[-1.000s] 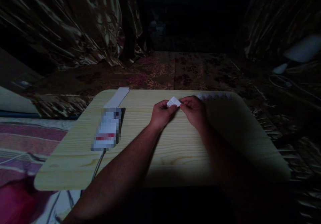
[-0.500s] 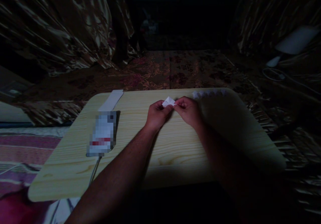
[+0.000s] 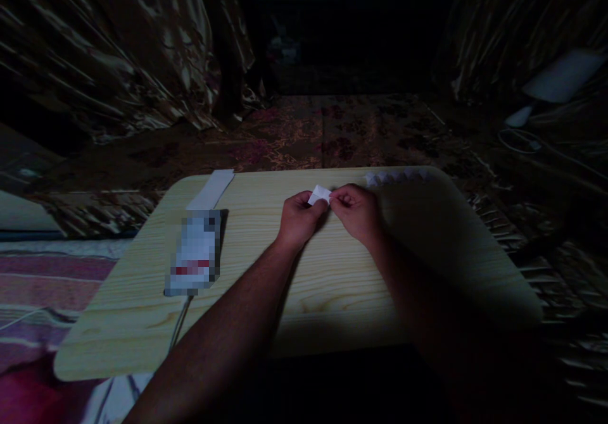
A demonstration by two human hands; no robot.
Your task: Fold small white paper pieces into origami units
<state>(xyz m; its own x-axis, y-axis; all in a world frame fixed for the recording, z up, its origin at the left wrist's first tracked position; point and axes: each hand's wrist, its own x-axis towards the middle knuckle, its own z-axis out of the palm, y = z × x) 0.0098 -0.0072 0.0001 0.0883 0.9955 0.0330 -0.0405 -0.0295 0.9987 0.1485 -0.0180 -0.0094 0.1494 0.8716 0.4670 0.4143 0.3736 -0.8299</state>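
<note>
A small folded piece of white paper (image 3: 319, 195) is pinched between both hands above the far middle of a light wooden table (image 3: 332, 285). My left hand (image 3: 299, 218) grips its left side with closed fingers. My right hand (image 3: 356, 212) pinches its right edge. Both forearms reach in from the bottom of the view.
A phone (image 3: 194, 254) with a cable lies on the table's left part, and a white paper strip (image 3: 211, 190) lies just behind it. A row of small folded paper pieces (image 3: 396, 176) lines the far right edge. Patterned carpet and curtains surround the table in the dark.
The paper piece looks smaller and flatter between my fingers than before. The view shifted slightly at first; the hands have stayed in nearly the same place.
</note>
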